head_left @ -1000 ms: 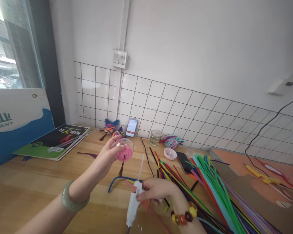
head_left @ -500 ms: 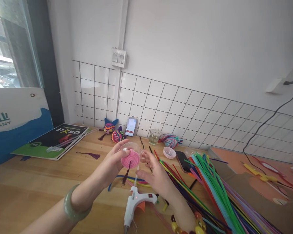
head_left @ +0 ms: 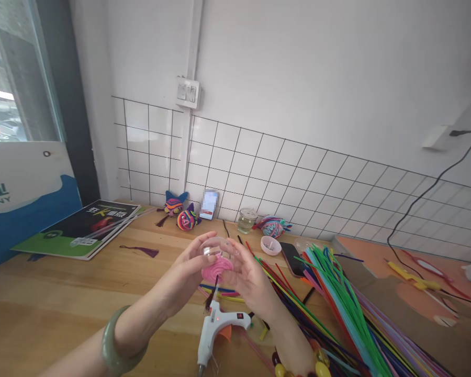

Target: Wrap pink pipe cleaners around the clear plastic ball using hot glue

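Note:
Between my hands is a clear round plastic shell (head_left: 216, 244) with a pink pipe-cleaner coil (head_left: 214, 270) on its lower side. From the coil's middle a dark tassel (head_left: 209, 301) hangs down. My left hand (head_left: 189, 266) grips the shell from the left, thumb on its front near the coil. On the other side my right hand (head_left: 250, 273) is closed around the right edge, its thumb by the coil. A white glue gun (head_left: 208, 332), its small red light lit, lies on the table just below the hands.
To the right lie bundled pipe cleaners (head_left: 345, 303), a dark phone (head_left: 292, 259) and a small pink bowl (head_left: 270, 245). Along the wall stand a glass jar (head_left: 246, 221), colourful wrapped figures (head_left: 187, 217) and a lit phone (head_left: 209, 204). A purple tassel (head_left: 141, 250) and a booklet (head_left: 82, 230) lie left.
My right hand has closed in from beside the shell and now holds its right edge. The shell and coil have shifted slightly right and down and tilted.

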A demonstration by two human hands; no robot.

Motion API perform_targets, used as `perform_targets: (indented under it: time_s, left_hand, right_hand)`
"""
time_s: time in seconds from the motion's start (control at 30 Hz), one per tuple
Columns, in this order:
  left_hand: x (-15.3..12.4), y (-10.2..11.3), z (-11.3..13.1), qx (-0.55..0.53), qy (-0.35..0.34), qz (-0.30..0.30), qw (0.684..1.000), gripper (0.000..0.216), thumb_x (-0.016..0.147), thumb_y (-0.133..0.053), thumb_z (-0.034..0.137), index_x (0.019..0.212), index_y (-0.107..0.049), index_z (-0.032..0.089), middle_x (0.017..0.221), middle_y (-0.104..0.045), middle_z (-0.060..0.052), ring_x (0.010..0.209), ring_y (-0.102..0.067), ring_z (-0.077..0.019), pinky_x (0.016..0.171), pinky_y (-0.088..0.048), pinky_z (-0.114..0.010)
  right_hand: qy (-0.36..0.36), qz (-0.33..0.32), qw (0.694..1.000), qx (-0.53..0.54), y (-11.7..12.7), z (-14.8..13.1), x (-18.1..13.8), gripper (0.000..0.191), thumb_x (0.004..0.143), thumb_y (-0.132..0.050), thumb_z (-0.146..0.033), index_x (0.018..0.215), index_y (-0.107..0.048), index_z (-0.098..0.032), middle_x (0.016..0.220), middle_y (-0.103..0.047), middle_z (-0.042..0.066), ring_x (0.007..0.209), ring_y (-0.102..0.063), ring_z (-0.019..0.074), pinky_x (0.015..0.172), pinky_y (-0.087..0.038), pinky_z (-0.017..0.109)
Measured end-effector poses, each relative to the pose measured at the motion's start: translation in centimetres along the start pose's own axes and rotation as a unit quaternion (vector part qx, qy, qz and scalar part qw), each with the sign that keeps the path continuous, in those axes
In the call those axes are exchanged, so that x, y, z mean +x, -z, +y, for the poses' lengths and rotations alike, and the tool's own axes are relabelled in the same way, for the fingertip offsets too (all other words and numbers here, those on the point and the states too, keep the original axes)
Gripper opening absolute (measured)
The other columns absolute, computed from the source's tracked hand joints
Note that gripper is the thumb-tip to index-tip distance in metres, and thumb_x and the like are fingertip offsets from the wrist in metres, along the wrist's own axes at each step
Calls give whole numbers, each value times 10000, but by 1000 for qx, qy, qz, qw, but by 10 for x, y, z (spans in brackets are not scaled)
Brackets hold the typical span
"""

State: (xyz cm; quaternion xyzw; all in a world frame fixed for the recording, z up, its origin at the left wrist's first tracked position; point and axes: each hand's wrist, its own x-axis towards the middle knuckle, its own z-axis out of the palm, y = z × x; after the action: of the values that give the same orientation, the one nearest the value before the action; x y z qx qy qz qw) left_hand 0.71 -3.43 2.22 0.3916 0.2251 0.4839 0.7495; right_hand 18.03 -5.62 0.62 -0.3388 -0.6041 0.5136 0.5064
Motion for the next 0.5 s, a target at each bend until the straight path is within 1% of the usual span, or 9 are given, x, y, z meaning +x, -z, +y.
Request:
perform_targets:
  time_s: [0.13,0.3,0.4,0.5]
  left_hand:
    - [1,-1,3,4,2,-9,1000,480,679,-811,259,1129,-643,262,1206,-656,-66,1021,-631,-246,837,-485,-364]
    - [2,2,3,5,15,-19,1000,481,649,-827,228,1096,-651,255,1217,-642,-71,985,-633,-239,813,-484,-363]
    - [2,2,5,9,20,-23,1000,512,624,-829,195,1100,-650,251,1243,-626,-79,995,-633,-250,823,-479,-372]
    - [2,2,7,11,29,-21,999,529,613,-824,155,1100,-638,242,1246,-621,-82,1005,-633,-247,844,-468,-371]
  right_hand:
    - [0,5,1000,-12,3,1,-1,696,805,-800,-392,1395,-443,-298,1522,-459,111,1367,-487,272,1110,-426,462]
    - [-25,23,999,-33,3,-3,-3,753,772,-820,-417,1410,-443,-285,1552,-408,127,1322,-531,290,1065,-472,465]
    - [-25,21,999,-33,3,-5,-3,727,780,-809,-428,1398,-459,-272,1540,-426,121,1303,-547,277,1051,-485,437]
    - [-29,20,999,-28,4,-5,-2,723,776,-817,-403,1392,-462,-268,1519,-456,113,1280,-566,266,1042,-488,426]
